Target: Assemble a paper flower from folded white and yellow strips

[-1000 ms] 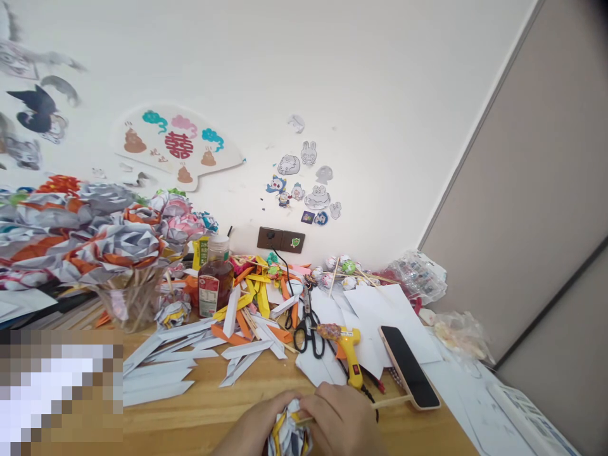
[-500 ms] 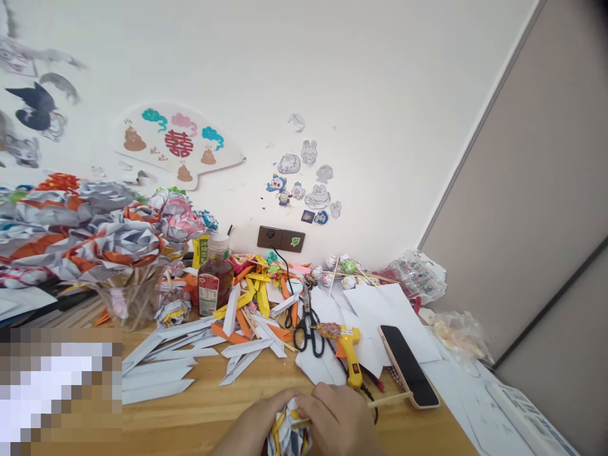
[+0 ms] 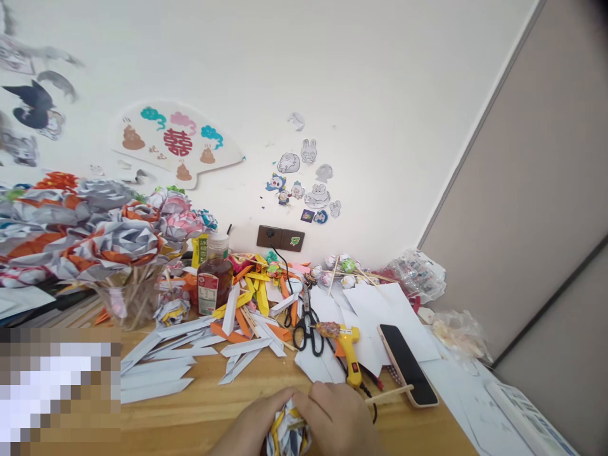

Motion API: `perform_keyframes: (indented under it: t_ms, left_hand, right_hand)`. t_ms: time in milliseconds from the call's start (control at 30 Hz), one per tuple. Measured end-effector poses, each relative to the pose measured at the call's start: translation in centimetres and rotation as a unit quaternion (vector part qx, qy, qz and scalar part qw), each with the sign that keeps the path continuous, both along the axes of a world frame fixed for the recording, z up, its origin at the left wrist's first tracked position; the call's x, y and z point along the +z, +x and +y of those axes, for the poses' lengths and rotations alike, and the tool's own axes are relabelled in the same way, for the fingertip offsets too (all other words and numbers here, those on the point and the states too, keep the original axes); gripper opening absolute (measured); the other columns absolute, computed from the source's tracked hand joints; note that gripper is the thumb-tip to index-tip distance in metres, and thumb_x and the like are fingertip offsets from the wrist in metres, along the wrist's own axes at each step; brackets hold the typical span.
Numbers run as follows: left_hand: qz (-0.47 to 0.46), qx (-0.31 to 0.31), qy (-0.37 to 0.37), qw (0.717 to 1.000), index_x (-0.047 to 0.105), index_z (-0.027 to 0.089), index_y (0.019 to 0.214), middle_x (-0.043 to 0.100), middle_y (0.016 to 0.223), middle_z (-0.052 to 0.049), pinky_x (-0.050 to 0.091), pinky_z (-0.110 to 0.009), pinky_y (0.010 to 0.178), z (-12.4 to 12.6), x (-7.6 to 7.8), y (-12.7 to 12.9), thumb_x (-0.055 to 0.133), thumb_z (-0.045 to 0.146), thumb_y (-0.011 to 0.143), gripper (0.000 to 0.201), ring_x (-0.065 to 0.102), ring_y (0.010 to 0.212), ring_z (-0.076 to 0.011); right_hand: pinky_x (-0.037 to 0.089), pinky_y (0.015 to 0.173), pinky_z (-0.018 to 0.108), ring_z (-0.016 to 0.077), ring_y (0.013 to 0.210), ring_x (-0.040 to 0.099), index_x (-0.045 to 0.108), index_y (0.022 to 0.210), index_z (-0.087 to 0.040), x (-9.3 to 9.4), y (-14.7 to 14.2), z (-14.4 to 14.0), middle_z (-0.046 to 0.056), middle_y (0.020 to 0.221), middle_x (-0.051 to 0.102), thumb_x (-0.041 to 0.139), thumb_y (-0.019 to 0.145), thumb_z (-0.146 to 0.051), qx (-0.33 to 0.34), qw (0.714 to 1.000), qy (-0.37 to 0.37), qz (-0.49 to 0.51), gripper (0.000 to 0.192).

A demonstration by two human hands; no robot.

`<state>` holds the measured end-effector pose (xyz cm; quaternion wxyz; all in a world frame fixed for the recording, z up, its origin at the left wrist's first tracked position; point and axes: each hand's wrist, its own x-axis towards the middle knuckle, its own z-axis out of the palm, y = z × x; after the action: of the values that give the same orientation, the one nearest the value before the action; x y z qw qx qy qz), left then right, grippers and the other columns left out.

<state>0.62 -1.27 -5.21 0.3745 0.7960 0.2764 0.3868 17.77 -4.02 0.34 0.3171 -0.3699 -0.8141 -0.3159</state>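
**Two Hands Wrapped Around a Paper Flower**

Fingers (image 3: 323, 405) of the right hand (image 3: 339, 421) curl down over a folded paper flower (image 3: 287, 434) and press on its top. Left hand (image 3: 247, 427) cups the same flower from the 9 o'clock side, fingers bent close around it. Both hands are closed on the flower, which sits at the near edge of the wooden table (image 3: 213, 411), right at the bottom of the view. A thin wooden stick (image 3: 387, 394) pokes out from under the right hand toward 3 o'clock; whether the fingers grip it cannot be seen.

Just beyond the hands, at 12 o'clock, lies a yellow glue gun (image 3: 350, 354). Black scissors (image 3: 308, 329) lie beside it at 11 o'clock. A phone (image 3: 408, 366) with a dark screen lies at 1 o'clock, its near end touching the stick. White paper strips (image 3: 161, 370) are spread out at 10 o'clock. Farther back stands a bottle (image 3: 215, 278) of brown drink, and a clear cup (image 3: 128, 301) holds a big bunch of paper flowers (image 3: 109, 240) on sticks.
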Motion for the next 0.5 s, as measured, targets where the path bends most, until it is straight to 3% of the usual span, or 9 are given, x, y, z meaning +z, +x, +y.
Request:
perform_keyframes:
  t_ms: [233, 500]
  left_hand:
    - [0.004, -0.031, -0.01, 0.999, 0.053, 0.029, 0.124, 0.068, 0.122, -0.004, 0.049, -0.027, 0.093, -0.5, 1.8, -0.1, 0.069, 0.016, 0.066, 0.062, 0.064, 0.107, -0.0247]
    - [0.008, -0.013, -0.001, 1.0, 0.054, 0.029, 0.123, 0.069, 0.122, -0.003, 0.048, -0.027, 0.094, -0.3, 1.3, 0.0, 0.07, 0.015, 0.064, 0.063, 0.064, 0.108, -0.0248]
  right_hand:
    - [0.03, 0.045, 0.026, 0.0129, 0.046, 0.055, 0.062, 0.076, -0.022, 0.7, 0.2, -0.4, -0.001, 0.056, 0.059, 0.021, 0.102, -0.037, 0.017, 0.987, -0.114, 0.11, 0.051]
    - [0.027, 0.041, 0.028, 0.0133, 0.041, 0.048, 0.061, 0.07, -0.021, 0.1, 0.3, 0.0, -0.001, 0.052, 0.056, 0.024, 0.101, -0.026, 0.025, 0.995, -0.062, 0.07, 0.048]
